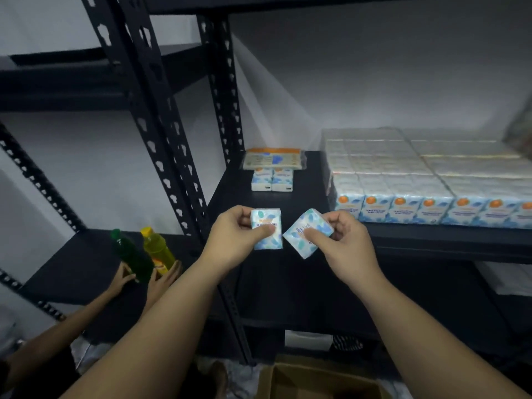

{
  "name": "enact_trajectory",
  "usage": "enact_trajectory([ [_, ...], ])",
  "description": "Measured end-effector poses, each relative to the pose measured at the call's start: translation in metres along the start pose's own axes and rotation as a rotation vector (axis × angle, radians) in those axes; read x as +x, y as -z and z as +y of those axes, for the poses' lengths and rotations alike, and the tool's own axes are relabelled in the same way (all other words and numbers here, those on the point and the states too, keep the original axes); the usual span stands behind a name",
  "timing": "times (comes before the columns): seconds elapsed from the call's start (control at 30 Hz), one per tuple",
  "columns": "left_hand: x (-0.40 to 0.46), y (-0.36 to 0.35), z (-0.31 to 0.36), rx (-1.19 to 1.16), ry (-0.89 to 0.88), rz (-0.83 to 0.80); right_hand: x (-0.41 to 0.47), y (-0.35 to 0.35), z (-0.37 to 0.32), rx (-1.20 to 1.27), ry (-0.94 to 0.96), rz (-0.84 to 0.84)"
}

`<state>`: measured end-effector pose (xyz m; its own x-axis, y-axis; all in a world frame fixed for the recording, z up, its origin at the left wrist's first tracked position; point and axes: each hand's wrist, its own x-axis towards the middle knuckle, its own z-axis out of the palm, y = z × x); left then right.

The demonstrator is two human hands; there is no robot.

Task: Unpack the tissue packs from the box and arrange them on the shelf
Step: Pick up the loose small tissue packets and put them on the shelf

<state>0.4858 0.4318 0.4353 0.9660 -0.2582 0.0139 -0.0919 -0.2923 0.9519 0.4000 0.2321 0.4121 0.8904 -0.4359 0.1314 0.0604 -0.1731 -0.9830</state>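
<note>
My left hand [230, 237] grips a small white-and-blue tissue pack [266, 223], held upright over the front of the black shelf [305, 185]. In my right hand [342, 240] is a second tissue pack [305, 228], tilted, pinched between thumb and fingers. The two packs almost touch. Further back on the shelf stand two tissue packs [272, 180] side by side, with a flat wrapped pack [273, 158] behind them. An open cardboard box [316, 381] sits on the floor below my arms.
A big wrapped block of tissue packs [431, 182] fills the shelf's right side. A black slotted upright [161, 139] stands left of my hands. On the left shelf another person's hands [144, 277] hold a green bottle [129, 254] and a yellow bottle [157, 249].
</note>
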Motion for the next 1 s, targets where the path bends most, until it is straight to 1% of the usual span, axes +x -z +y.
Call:
enact_trajectory([
  [0.13, 0.032, 0.018, 0.004, 0.067, -0.046, -0.049, 0.023, -0.023, -0.016, -0.003, 0.031, 0.056],
  [0.23, 0.051, 0.03, 0.005, 0.115, -0.063, -0.073, 0.043, -0.036, -0.017, -0.061, 0.034, 0.083],
  [0.37, 0.069, 0.032, 0.001, 0.283, -0.148, -0.04, 0.066, -0.046, -0.011, -0.215, 0.011, 0.078],
  [0.47, 0.076, 0.028, -0.011, 0.344, -0.16, -0.043, 0.073, -0.049, -0.004, -0.375, 0.0, 0.044],
  [0.63, 0.081, 0.024, -0.028, 0.421, -0.289, -0.017, 0.077, -0.052, 0.008, -0.592, 0.077, 0.055],
  [0.7, 0.081, 0.025, -0.03, 0.405, -0.333, -0.048, 0.076, -0.052, 0.008, -0.664, 0.121, 0.049],
  [0.77, 0.08, 0.027, -0.032, 0.424, -0.358, -0.119, 0.074, -0.051, 0.006, -0.698, 0.175, 0.023],
  [0.87, 0.075, 0.029, -0.035, 0.469, -0.348, -0.213, 0.073, -0.046, 0.003, -0.702, 0.212, -0.097],
  [0.93, 0.073, 0.03, -0.036, 0.473, -0.339, -0.216, 0.071, -0.04, 0.001, -0.734, 0.218, -0.181],
  [1.0, 0.073, 0.029, -0.038, 0.478, -0.34, -0.199, 0.069, -0.035, 0.0, -0.807, 0.243, -0.214],
])
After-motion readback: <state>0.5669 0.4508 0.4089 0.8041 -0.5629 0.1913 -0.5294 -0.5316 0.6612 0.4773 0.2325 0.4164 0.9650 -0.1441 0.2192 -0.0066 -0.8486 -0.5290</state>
